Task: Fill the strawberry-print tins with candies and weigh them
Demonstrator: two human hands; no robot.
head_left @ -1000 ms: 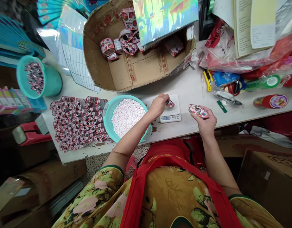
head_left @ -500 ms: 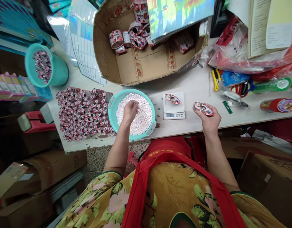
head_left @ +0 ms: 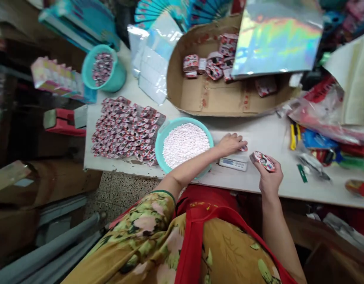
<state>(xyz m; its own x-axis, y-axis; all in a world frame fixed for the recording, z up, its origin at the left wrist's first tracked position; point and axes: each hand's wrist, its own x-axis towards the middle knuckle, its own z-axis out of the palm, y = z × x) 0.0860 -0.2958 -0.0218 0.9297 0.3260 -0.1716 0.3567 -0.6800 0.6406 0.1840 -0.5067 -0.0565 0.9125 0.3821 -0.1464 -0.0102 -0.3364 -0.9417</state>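
My left hand point(head_left: 229, 144) reaches over the small white scale point(head_left: 233, 164), its fingers closing around an oval printed candy packet point(head_left: 244, 147). Most of that packet is hidden beneath the hand; only its right end shows. To the right of the scale, my right hand point(head_left: 271, 176) grips another oval candy packet point(head_left: 263, 161), red and white, tilted with its dark opening facing up. Left of the scale stands a turquoise basin point(head_left: 159, 146) full of small white candies point(head_left: 186, 144). My left forearm crosses over the basin's lower right edge.
Rows of similar packets point(head_left: 125, 132) lie left of the basin. Behind it stands a cardboard box point(head_left: 223, 104) holding several packets, partly covered by a shiny holographic sheet point(head_left: 278, 39). A turquoise bucket point(head_left: 118, 77) stands at the back left. A yellow cutter point(head_left: 293, 136) lies at right.
My left hand has moved right, from above the white candies to the packet on the scale. My right hand still holds its packet. The whole view has shifted and turned.
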